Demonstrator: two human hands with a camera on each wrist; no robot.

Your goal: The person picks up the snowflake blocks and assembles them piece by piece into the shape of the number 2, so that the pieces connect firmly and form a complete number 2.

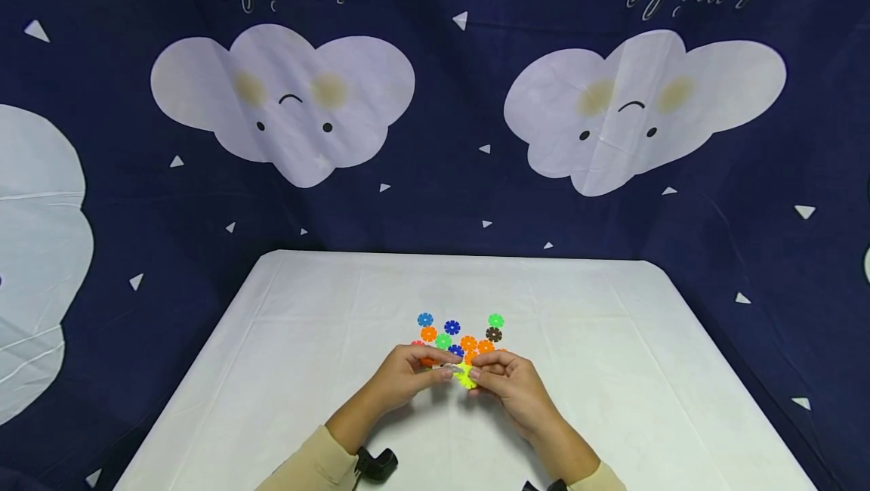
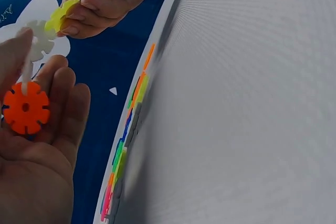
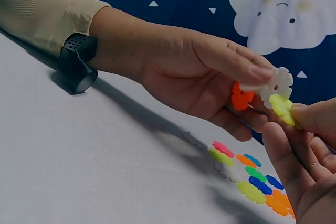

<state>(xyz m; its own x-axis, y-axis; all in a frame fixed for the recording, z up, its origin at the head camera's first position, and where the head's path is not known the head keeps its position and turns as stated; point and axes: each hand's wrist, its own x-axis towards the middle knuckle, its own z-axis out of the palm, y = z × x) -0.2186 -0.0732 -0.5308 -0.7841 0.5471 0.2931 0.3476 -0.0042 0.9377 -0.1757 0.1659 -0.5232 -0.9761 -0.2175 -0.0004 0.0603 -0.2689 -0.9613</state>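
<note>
In the left wrist view, my left hand (image 2: 37,171) holds joined slotted plastic discs between thumb and fingers. An orange disc (image 2: 26,107) lies against the fingers, with a white piece (image 2: 26,72) seen edge-on slotted into it. Above them sits a white disc (image 2: 41,44), partly covered by the thumb. My right hand (image 3: 315,161) pinches a yellow disc (image 3: 282,109) between thumb and finger. The yellow disc's edge overlaps the white disc in both wrist views. Both hands are raised over the table, fingertips close together.
Several loose discs lie on the white table (image 1: 326,325) beyond the hands, among them a light blue disc (image 1: 424,319), a green disc (image 1: 496,321) and a brown disc (image 1: 494,335). A dark blue cloth (image 1: 448,98) with printed clouds hangs behind the table.
</note>
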